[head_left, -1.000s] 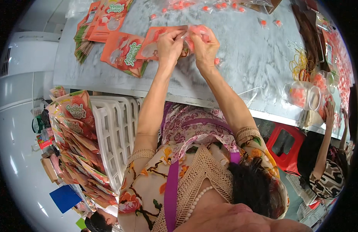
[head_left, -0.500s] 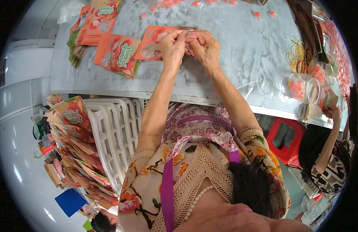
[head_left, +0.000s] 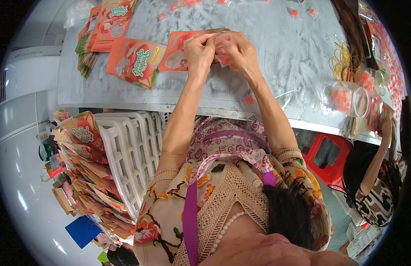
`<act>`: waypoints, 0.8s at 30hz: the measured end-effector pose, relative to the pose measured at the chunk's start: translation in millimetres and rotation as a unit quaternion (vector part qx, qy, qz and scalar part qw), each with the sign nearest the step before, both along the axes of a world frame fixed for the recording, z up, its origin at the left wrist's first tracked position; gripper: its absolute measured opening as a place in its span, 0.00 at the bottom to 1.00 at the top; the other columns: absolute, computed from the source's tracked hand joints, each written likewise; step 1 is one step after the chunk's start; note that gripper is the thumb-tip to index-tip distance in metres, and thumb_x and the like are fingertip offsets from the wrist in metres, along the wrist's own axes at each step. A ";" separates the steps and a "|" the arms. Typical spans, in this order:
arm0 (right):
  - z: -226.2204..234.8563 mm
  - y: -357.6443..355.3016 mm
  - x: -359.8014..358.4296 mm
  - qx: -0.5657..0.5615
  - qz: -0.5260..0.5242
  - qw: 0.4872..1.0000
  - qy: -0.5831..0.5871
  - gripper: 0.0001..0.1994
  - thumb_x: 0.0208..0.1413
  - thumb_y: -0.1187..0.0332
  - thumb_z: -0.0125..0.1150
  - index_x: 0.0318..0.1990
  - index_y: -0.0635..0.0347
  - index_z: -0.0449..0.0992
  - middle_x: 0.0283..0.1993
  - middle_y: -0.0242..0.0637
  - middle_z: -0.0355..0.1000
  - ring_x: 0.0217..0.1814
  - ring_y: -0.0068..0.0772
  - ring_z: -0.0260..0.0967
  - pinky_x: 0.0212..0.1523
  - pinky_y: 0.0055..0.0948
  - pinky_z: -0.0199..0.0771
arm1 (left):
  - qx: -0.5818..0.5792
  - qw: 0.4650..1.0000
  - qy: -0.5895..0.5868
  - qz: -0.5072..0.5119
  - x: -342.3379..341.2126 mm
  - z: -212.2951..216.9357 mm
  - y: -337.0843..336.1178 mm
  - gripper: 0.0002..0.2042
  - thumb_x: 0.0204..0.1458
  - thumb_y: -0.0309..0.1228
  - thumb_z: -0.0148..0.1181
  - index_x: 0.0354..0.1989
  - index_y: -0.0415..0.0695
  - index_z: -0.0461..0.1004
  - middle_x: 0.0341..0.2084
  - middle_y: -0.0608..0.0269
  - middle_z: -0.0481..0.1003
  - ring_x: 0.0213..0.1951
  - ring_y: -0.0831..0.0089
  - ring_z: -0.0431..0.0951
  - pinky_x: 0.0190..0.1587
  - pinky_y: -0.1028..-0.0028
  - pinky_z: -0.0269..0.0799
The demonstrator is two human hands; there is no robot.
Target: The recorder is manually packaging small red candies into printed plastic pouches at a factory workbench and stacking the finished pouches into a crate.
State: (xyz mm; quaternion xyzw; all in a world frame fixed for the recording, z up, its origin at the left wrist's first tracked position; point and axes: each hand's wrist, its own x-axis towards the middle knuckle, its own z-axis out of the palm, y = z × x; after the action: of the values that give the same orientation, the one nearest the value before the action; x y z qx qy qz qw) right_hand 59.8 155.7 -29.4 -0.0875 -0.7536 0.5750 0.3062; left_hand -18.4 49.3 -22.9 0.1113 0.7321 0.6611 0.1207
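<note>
A red-orange candy pouch (head_left: 173, 57) with a clear window lies flat on the table, its right end under my hands. My left hand (head_left: 200, 55) is closed in a pinch at that end of the pouch. Close beside it, my right hand (head_left: 243, 53) is closed round small clear packets with pink contents (head_left: 222, 48), right at the pouch's end. How far the packets sit inside the pouch is hidden by my fingers. Left of this lies another flat pouch (head_left: 137, 64) with a strawberry print.
Stacked pouches (head_left: 109, 29) lie at the far left. Loose candy packets (head_left: 295, 13) are scattered along the far side, and one wrapped candy (head_left: 248, 99) sits by my right forearm. Clear jars (head_left: 347, 99), yellow rubber bands (head_left: 340, 66), a white crate (head_left: 125, 150) and a co-worker's hand (head_left: 386, 126) are around.
My right hand has shifted slightly right and turned, with more of the pink packets showing. The wrapped candy by my right forearm has come into plainer view. The co-worker's hand at the right has moved.
</note>
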 end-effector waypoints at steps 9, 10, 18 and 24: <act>-12.3 -8.8 -2.5 -0.051 -0.031 0.996 -0.070 0.13 0.57 0.65 0.57 0.44 0.63 0.79 0.48 0.42 0.74 0.40 0.32 0.73 0.39 0.27 0.73 | 0.078 0.991 -0.108 -0.003 9.4 12.9 1.5 0.09 0.55 0.31 0.59 0.35 0.37 0.81 0.16 0.69 0.73 0.13 0.82 0.67 0.16 0.79 0.60; -17.7 -8.6 -2.4 -0.055 -0.025 0.996 -0.062 0.11 0.57 0.68 0.58 0.43 0.63 0.79 0.48 0.41 0.74 0.38 0.31 0.73 0.37 0.26 0.73 | 0.049 0.996 -0.078 -0.017 11.7 13.7 2.6 0.10 0.56 0.31 0.59 0.36 0.37 0.80 0.16 0.69 0.73 0.13 0.82 0.67 0.16 0.80 0.60; -24.1 -2.4 -3.7 0.046 -0.008 0.998 -0.039 0.12 0.56 0.70 0.54 0.44 0.63 0.78 0.49 0.42 0.73 0.39 0.33 0.73 0.36 0.27 0.74 | -0.001 1.000 -0.006 -0.031 10.1 3.1 1.3 0.10 0.56 0.32 0.59 0.36 0.37 0.80 0.15 0.69 0.72 0.14 0.81 0.68 0.17 0.80 0.62; -6.4 -0.5 5.5 -0.103 0.046 0.990 -0.085 0.19 0.60 0.59 0.49 0.47 0.64 0.76 0.49 0.40 0.73 0.41 0.34 0.72 0.38 0.28 0.73 | 0.042 0.997 -0.055 -0.032 6.7 4.2 1.0 0.10 0.56 0.31 0.58 0.37 0.36 0.79 0.16 0.68 0.73 0.14 0.80 0.69 0.16 0.79 0.64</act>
State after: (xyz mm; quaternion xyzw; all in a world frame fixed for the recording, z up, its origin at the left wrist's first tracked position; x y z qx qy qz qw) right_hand 65.2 155.3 -35.8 -0.1324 -0.7168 0.6538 0.2031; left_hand -11.7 50.4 -18.7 0.1030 0.6919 0.6923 0.1773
